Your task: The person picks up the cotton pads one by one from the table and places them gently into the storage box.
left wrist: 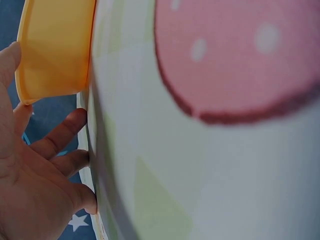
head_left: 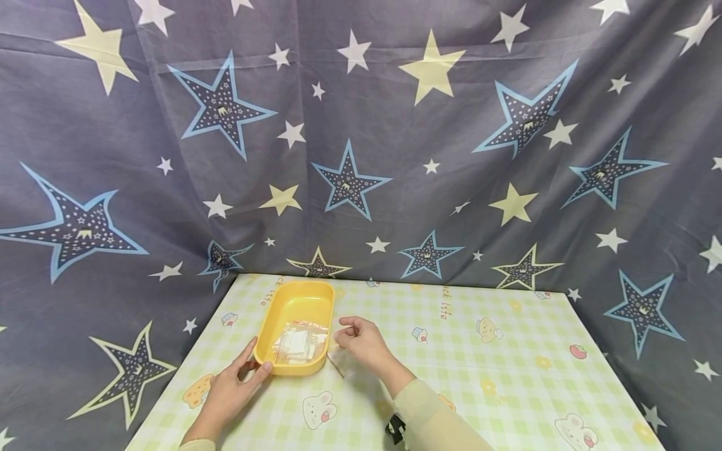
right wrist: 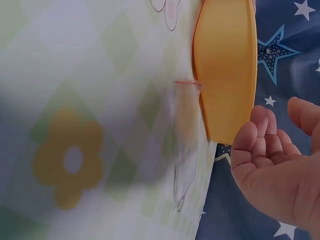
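A yellow tray (head_left: pixel 299 307) stands toward the left of the table. Several clear zip bags (head_left: pixel 299 344) with red seal lines lie at its near end, and white pieces show in them. My left hand (head_left: pixel 228 388) holds the tray's near left corner, thumb at the front side and index finger at the left side; the other fingers spread toward the tabletop (left wrist: pixel 150 120). Just right of the tray is my right hand (head_left: pixel 366 344), fingers loosely bent and nothing in them. Below it, another clear zip bag (right wrist: pixel 185 130) is beside the tray, apart from the fingers and partly blurred.
A green-and-white checked cloth (head_left: pixel 462 388) with cartoon prints covers the table. Behind and at the sides hangs a dark curtain (head_left: pixel 383 113) with stars. A small black item (head_left: pixel 396 429) shows by the right sleeve.
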`<state>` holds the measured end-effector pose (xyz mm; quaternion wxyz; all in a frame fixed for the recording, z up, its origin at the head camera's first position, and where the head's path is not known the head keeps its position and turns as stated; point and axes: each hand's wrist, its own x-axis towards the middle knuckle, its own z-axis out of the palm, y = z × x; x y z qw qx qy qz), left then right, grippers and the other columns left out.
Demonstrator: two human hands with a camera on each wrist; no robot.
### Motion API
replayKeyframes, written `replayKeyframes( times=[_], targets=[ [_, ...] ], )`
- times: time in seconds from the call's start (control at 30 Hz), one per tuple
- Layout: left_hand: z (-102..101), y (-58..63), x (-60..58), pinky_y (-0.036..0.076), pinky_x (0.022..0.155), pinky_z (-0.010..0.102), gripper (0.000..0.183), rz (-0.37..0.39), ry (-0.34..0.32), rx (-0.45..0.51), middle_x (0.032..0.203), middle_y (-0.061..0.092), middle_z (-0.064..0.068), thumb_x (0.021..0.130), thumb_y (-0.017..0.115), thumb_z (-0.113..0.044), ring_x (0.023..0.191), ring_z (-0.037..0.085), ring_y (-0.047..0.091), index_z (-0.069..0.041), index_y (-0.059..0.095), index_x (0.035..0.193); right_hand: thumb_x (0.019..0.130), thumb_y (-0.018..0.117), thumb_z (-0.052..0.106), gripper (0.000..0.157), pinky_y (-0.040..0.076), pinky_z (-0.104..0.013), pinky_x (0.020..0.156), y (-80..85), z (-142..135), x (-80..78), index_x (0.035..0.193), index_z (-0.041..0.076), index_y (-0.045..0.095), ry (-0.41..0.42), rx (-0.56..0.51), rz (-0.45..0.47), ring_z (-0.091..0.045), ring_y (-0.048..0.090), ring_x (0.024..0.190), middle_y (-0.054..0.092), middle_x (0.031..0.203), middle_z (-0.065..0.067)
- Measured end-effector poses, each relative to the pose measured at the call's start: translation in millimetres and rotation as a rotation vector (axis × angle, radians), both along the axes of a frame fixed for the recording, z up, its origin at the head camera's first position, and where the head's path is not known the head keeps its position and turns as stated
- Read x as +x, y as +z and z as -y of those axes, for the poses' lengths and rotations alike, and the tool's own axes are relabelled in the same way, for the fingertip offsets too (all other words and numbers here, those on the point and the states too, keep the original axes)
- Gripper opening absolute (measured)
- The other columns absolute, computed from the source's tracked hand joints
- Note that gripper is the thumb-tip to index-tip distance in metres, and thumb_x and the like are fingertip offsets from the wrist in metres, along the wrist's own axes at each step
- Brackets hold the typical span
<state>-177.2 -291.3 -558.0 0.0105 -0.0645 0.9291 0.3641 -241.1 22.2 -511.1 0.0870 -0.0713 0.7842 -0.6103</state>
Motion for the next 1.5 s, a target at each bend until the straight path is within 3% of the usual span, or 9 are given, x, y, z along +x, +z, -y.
replayKeyframes(
  times=[0.33,0.6,0.87,1.5],
  targets=[
    [1.0,-0.2,0.5,0.025,0.121,0.082,0.088,-0.01,-0.004,-0.002,0.141,0.073,0.014,0.101,0.062,-0.067,0.149,0.05,0.05,-0.029,0.027,0.172,0.099,0.073,0.014,0.043,0.062,-0.032,0.083,-1.7,-11.9,0.4,0.139,-0.001,0.065,-0.005,-0.002,-0.017,-0.013,0.073,0.09,0.078,0.11,-0.014],
    [0.6,-1.3,0.2,0.027,0.12,0.081,0.088,-0.01,-0.006,0.002,0.144,0.07,0.016,0.101,0.062,-0.066,0.148,0.05,0.05,-0.029,0.026,0.172,0.1,0.072,0.015,0.043,0.059,-0.025,0.078,-3.2,-21.2,-3.2,0.139,-0.001,0.065,-0.025,0.025,-0.041,-0.011,0.07,0.087,0.079,0.109,-0.013],
    [0.0,0.3,-1.1,0.029,0.118,0.082,0.088,0.003,-0.007,0.005,0.145,0.07,0.016,0.101,0.061,-0.067,0.148,0.05,0.05,-0.029,0.025,0.172,0.1,0.071,0.012,0.042,0.059,-0.026,0.076,-5.2,-27.8,-8.6,0.139,-0.003,0.064,-0.04,0.012,-0.049,-0.011,0.07,0.086,0.078,0.107,-0.014],
    [0.4,-4.1,-3.1,0.029,0.12,0.082,0.089,-0.002,-0.001,-0.002,0.143,0.071,0.015,0.1,0.062,-0.068,0.148,0.05,0.05,-0.029,0.026,0.172,0.1,0.074,0.014,0.042,0.063,-0.035,0.085,-0.5,-40.6,-21.3,0.139,-0.002,0.065,-0.072,0.147,-0.115,-0.023,0.073,0.101,0.078,0.11,-0.014]
  ],
)
